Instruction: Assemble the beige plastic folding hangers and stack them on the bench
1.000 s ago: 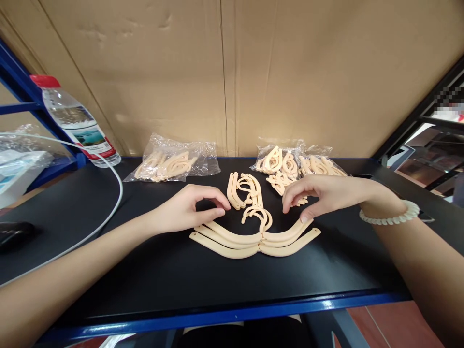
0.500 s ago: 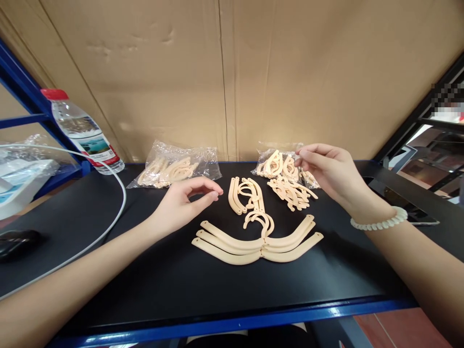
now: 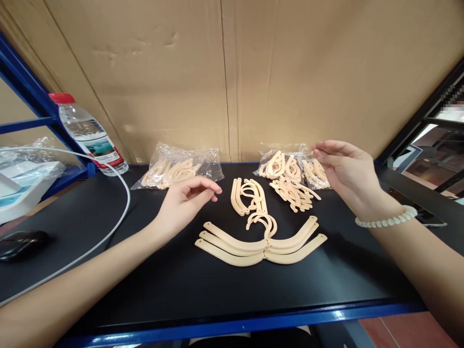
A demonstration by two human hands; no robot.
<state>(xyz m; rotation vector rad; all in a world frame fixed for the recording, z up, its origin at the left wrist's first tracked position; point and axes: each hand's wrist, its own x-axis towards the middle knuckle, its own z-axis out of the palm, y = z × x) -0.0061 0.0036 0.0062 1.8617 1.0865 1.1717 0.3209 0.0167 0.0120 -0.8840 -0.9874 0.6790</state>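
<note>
Cream plastic hanger parts lie on a black table (image 3: 181, 285). Long curved arms (image 3: 261, 241) are stacked in a wide V near the middle, with hook pieces (image 3: 250, 195) just behind them and a loose pile of small pieces (image 3: 295, 193) to their right. My left hand (image 3: 184, 203) hovers left of the hooks, fingers loosely curled, holding nothing. My right hand (image 3: 344, 171) is raised over the clear bags of parts (image 3: 290, 164) at the back right, fingers extended and empty. A white bead bracelet (image 3: 387, 220) sits on that wrist.
Another clear bag of parts (image 3: 177, 169) lies at the back left. A water bottle (image 3: 90, 135) leans against a blue frame. A white cable (image 3: 108, 227) curves over the table's left side, near a dark mouse (image 3: 20, 241). Cardboard (image 3: 232, 72) closes the back.
Both hands lifted off the curved arms. My right hand rose and moved back to the right over the bags. My left hand drew back and opened slightly.
</note>
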